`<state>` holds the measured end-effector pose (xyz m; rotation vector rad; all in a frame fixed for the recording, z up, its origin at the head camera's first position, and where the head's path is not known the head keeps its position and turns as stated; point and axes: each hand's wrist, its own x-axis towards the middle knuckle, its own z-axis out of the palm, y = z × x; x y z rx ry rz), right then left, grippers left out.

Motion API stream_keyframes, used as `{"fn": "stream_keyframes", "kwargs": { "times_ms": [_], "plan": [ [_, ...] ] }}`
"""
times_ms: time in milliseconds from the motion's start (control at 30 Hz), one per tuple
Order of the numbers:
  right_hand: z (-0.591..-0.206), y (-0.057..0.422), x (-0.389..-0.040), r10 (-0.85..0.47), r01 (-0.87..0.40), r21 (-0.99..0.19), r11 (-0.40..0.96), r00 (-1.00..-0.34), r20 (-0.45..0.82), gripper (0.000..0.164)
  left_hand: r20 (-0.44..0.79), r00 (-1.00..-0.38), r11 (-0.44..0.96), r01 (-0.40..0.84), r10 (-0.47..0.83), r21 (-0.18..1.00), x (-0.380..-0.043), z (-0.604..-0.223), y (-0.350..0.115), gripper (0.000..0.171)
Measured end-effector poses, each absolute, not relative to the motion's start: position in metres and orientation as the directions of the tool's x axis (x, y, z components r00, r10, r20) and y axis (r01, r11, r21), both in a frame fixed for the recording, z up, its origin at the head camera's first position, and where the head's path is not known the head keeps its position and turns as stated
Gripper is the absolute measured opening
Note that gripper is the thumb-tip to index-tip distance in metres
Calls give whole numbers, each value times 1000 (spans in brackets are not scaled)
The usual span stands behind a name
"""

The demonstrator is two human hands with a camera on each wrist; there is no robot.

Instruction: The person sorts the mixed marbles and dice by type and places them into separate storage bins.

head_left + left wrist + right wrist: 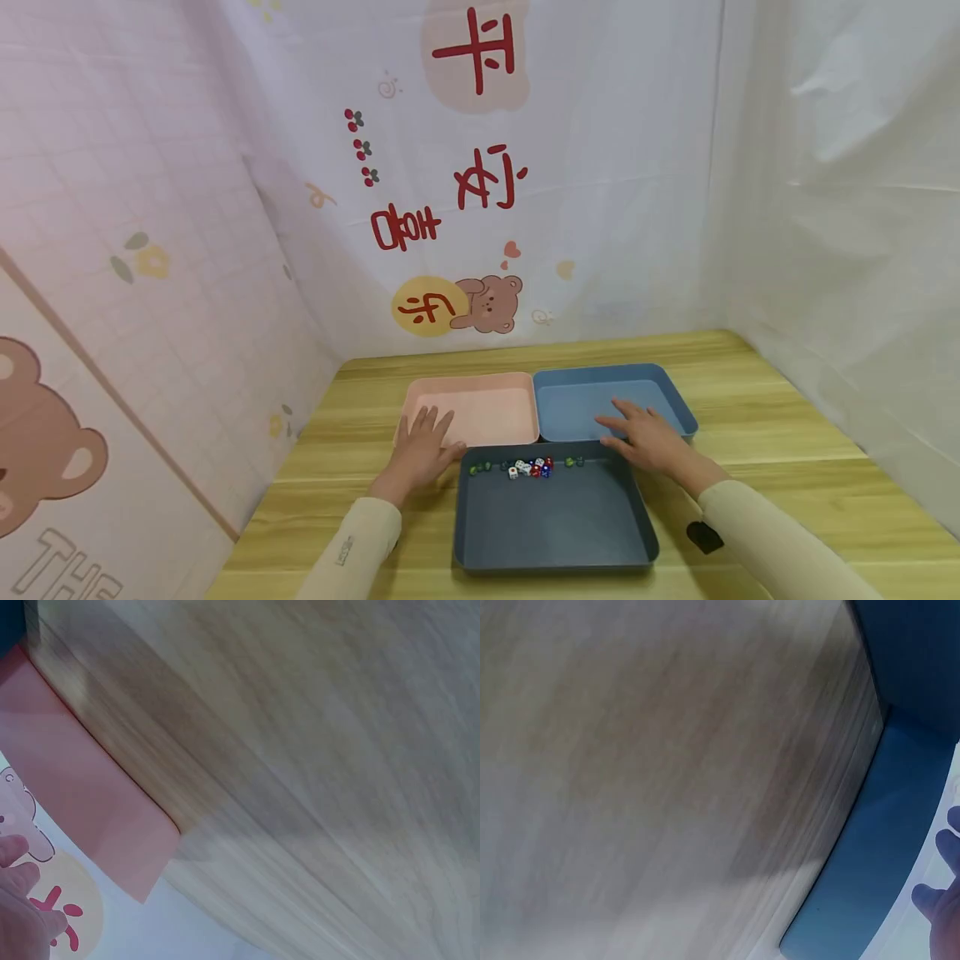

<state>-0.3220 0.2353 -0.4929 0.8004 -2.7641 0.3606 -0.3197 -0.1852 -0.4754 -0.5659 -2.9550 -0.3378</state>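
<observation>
My left hand (422,454) hovers by the near left corner of the pink tray (468,385), its fingers spread and holding nothing. Over the near right part of the blue tray (592,375) is my right hand (647,437), fingers apart and no object in them. Between the hands lies a dark grey tray (555,525). Along its far side sit several small dice: white dice (513,472), red dice (536,471), blue dice (546,472) and green dice (570,462). In the wrist views only fingers show at the frame edges.
All three trays stand together on a wood-grain table (765,433). White printed cloth (622,208) hangs behind and on both sides. A small black heart-shaped thing (705,537) lies beside the right forearm.
</observation>
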Motion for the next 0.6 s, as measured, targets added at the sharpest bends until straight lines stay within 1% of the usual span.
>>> {"fn": "stream_keyframes", "kwargs": {
  "times_ms": [100,333,600],
  "plan": [
    [-493,235,-321,-503,-561,-150,814,-811,299,46,175,-913,899,398,368,185,-318,-476,-185,63],
    [-493,235,-320,-534,-584,-129,801,-795,287,39,183,-894,885,438,410,157,-312,-473,-184,63],
    [-492,238,-317,-568,-618,-111,778,-768,296,33,179,-865,848,498,469,181,-305,-473,-179,62]
  ]
}}
